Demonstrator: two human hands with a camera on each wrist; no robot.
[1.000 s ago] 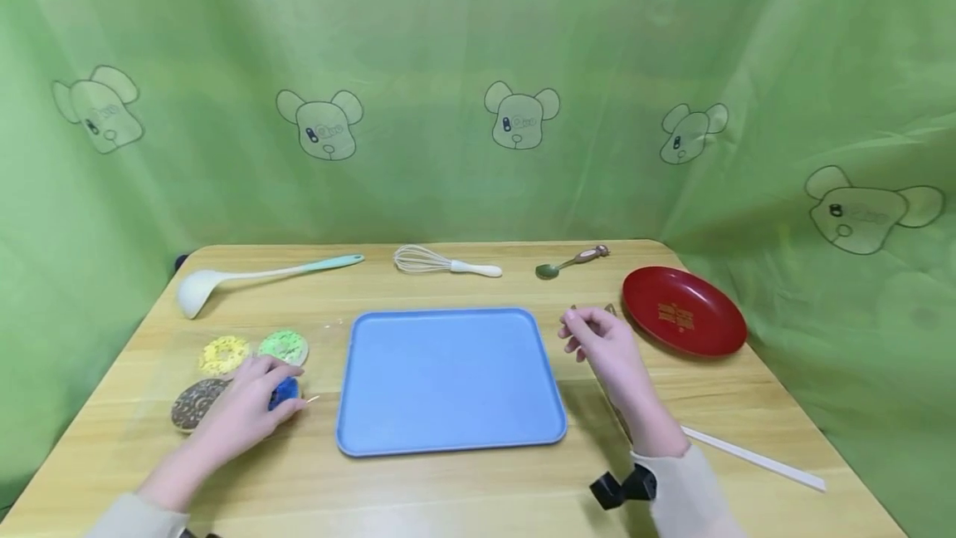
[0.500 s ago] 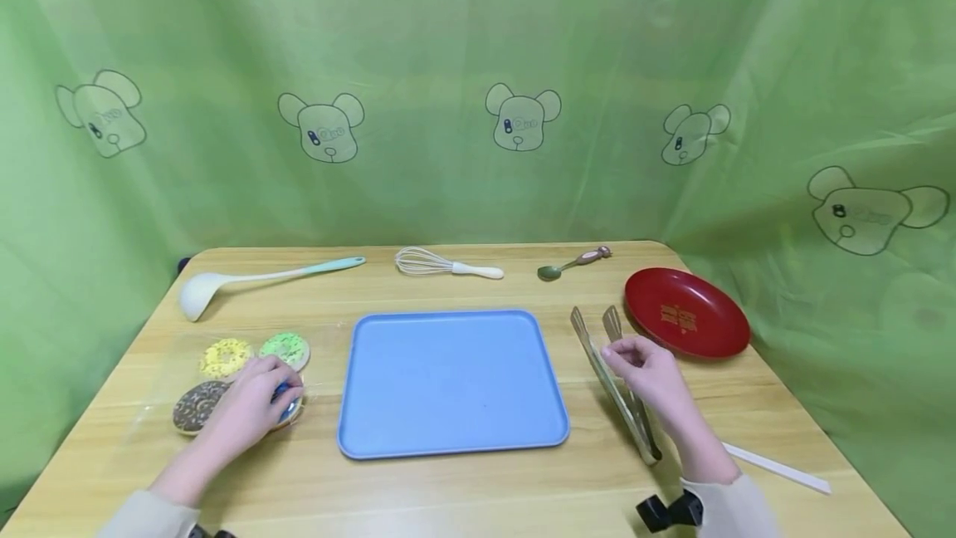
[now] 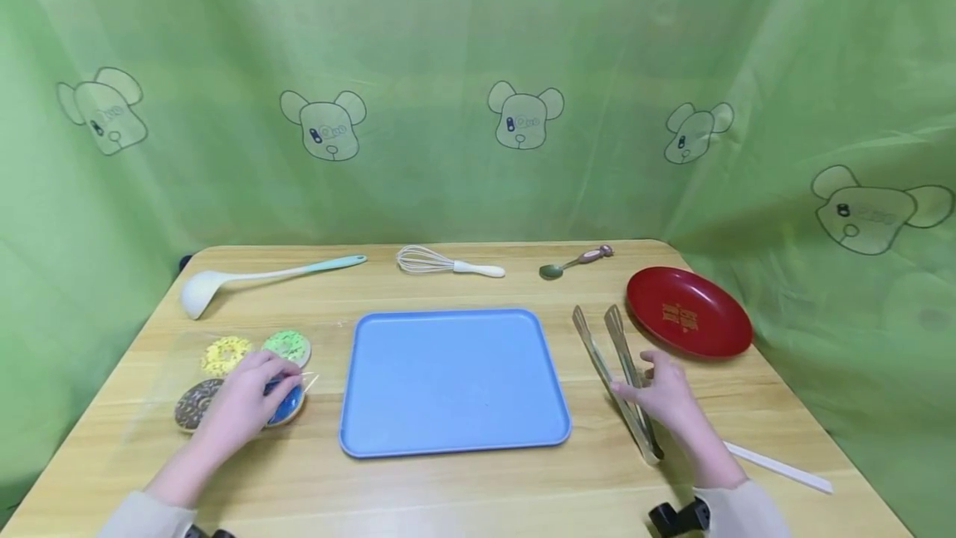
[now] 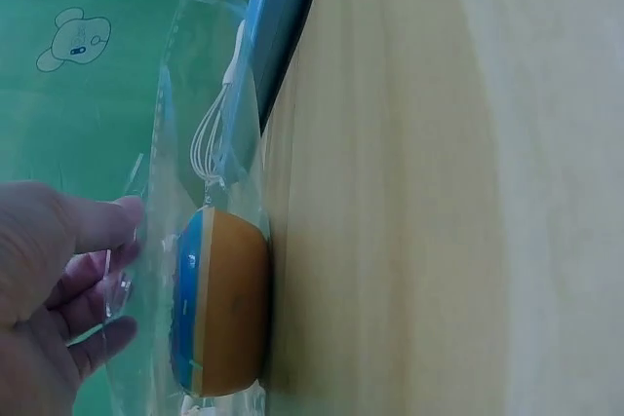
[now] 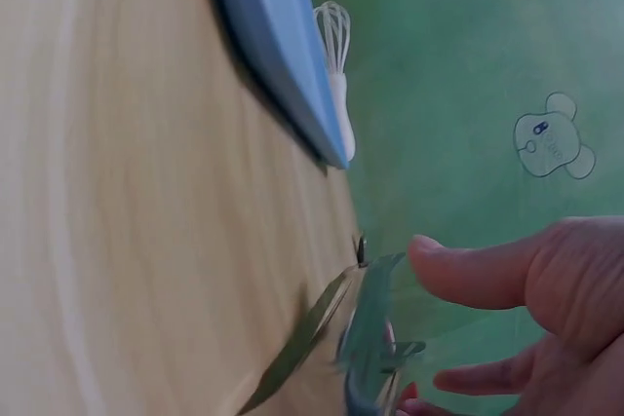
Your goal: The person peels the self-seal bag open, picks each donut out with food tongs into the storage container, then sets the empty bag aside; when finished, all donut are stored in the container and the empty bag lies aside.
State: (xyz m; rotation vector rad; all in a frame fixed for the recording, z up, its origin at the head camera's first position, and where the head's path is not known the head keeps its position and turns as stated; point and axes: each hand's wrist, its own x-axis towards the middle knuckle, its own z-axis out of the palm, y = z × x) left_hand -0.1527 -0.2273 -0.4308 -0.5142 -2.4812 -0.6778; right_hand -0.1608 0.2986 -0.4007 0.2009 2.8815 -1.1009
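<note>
My left hand (image 3: 246, 401) is over a cluster of toy donuts and pinches the edge of a clear plastic bag (image 4: 214, 56). Below its fingers lies a blue-topped donut (image 3: 288, 407), partly covered by the hand. Around it are a brown patterned donut (image 3: 196, 405), a yellow donut (image 3: 224, 355) and a green donut (image 3: 286, 346). On the right, my right hand (image 3: 667, 397) hovers at a pair of metal tongs (image 3: 596, 354), thumb and fingers spread apart. The tongs lie on the table with their arms apart. Contact between thumb and tongs is unclear.
A blue tray (image 3: 454, 380) lies between the hands. Along the back are a ladle (image 3: 197, 293), a whisk (image 3: 478, 270) and a small spoon (image 3: 551, 271). A red plate (image 3: 717, 314) and a white strip (image 3: 780, 468) are at the right; a green curtain (image 3: 433, 198) hangs behind.
My right hand has moved right and nearer to me, from beside the tray to the tongs, and its fingers have spread. The left hand has shifted slightly, showing more of the blue donut.
</note>
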